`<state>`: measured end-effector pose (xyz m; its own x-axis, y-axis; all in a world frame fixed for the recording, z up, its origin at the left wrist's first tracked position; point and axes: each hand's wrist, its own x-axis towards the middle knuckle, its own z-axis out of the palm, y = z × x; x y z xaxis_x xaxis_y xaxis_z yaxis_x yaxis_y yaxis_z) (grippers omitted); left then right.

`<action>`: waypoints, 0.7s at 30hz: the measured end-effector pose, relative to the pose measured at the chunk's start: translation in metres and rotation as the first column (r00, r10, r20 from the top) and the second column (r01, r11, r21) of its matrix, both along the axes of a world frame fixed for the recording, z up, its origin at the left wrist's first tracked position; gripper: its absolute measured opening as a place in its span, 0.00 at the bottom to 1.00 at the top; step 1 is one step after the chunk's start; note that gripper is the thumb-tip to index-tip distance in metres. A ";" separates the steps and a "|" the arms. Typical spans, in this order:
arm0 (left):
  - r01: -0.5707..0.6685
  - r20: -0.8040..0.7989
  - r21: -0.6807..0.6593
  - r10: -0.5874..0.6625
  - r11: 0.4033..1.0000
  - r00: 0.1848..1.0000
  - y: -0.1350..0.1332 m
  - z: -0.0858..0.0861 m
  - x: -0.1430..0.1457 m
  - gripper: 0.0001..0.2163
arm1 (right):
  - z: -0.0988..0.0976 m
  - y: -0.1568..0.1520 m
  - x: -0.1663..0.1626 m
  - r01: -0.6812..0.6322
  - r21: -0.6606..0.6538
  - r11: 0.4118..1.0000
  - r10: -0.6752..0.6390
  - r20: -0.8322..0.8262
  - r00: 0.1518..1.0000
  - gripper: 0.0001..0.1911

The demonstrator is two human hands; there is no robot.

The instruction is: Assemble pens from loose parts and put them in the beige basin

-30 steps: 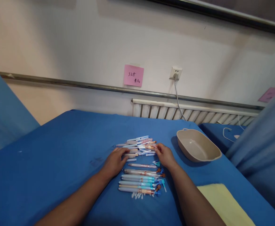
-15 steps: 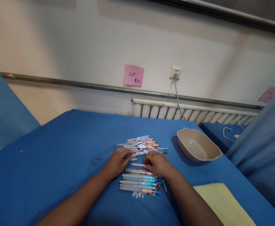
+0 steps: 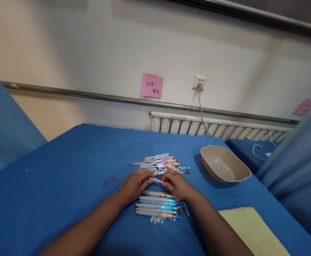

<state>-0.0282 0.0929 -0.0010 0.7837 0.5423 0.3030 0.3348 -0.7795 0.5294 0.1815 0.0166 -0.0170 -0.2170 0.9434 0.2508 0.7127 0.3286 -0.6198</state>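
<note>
Between my two hands is a pale pen (image 3: pixel 156 180), pinched at its left end by my left hand (image 3: pixel 134 185) and at its right end by my right hand (image 3: pixel 177 185). Both hands have their fingers closed on it. Beyond them lies a loose heap of pens and pen parts (image 3: pixel 159 161), partly hidden by my fingers. Nearer to me, several pens (image 3: pixel 157 206) lie side by side in a row. Small white pieces (image 3: pixel 157 219) sit just below that row, and small blue and brown parts (image 3: pixel 180 211) lie at its right end.
A beige basin (image 3: pixel 224 165) stands at the right on the blue cloth (image 3: pixel 78 185). A folded yellow cloth (image 3: pixel 254 231) lies at the front right. Behind are a radiator (image 3: pixel 176 125) and a wall socket (image 3: pixel 199 82) with a plugged cable. Blue curtains (image 3: pixel 291 160) hang at the sides.
The pale pen has come up off the cloth and away from me in my right hand. My left hand has closed on its other end.
</note>
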 end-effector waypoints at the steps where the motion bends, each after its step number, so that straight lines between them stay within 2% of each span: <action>1: -0.009 -0.009 0.003 0.009 1.000 1.000 0.000 0.000 0.000 0.12 | -0.001 0.000 -0.001 0.002 -0.028 1.000 -0.003 -0.025 1.000 0.03; 4: -0.054 -0.075 0.017 0.055 0.998 0.996 0.000 0.002 0.001 0.14 | -0.004 0.001 -0.003 0.018 -0.084 0.996 -0.024 -0.071 0.997 0.02; 6: -0.079 -0.116 0.014 0.080 0.997 0.990 -0.001 0.003 0.001 0.16 | -0.003 0.001 -0.004 0.040 -0.047 0.998 -0.044 -0.077 0.996 0.02; 9: -0.124 -0.028 0.035 0.125 0.992 0.992 -0.003 0.005 0.001 0.13 | -0.002 0.001 -0.003 0.061 0.017 0.998 -0.060 -0.078 0.995 0.03; 12: -0.111 0.077 0.041 0.108 0.993 0.991 -0.005 0.005 0.001 0.18 | -0.003 0.001 -0.002 0.067 0.035 0.997 -0.064 -0.086 0.994 0.04; 15: -0.058 0.052 -0.031 0.060 0.998 0.997 -0.003 0.002 0.001 0.13 | -0.005 0.002 -0.002 0.075 0.050 0.996 -0.070 -0.095 0.993 0.04; 18: -0.136 0.011 -0.114 0.138 0.984 0.990 -0.001 -0.001 0.001 0.14 | -0.007 0.003 -0.002 0.044 0.055 0.997 -0.039 -0.088 0.995 0.06; 21: -0.174 0.024 -0.094 0.177 0.980 0.984 -0.001 0.001 0.001 0.17 | -0.006 0.002 -0.002 0.028 0.066 0.997 -0.023 -0.078 0.997 0.07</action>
<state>-0.0272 0.0915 -0.0004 0.6648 0.6966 0.2698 0.4434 -0.6586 0.6079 0.1791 0.0191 -0.0227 -0.1706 0.9291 0.3282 0.6726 0.3533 -0.6503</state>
